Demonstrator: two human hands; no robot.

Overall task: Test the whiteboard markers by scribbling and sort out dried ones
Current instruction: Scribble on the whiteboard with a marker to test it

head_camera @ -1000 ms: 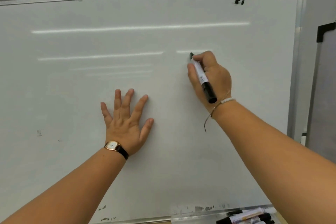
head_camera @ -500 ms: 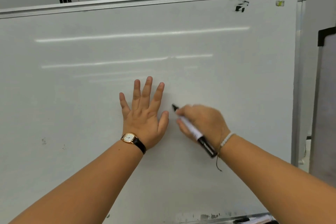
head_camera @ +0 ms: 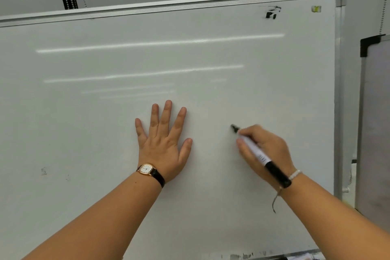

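Marker (head_camera: 256, 153) now farther right of flat left hand (head_camera: 163, 145), black smudge (head_camera: 271, 13) above

The right hand (head_camera: 263, 150) has dropped down the whiteboard (head_camera: 84, 133) with the black marker (head_camera: 258, 155), then swept right, away from the left hand (head_camera: 163, 145), which slid slightly right.

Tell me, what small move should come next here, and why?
Probably a short scribble. The right hand grips the marker with its bare tip at the whiteboard, yet no fresh ink shows around it. The left hand lies flat on the whiteboard. A stroke or two would likely show whether this marker is dried.
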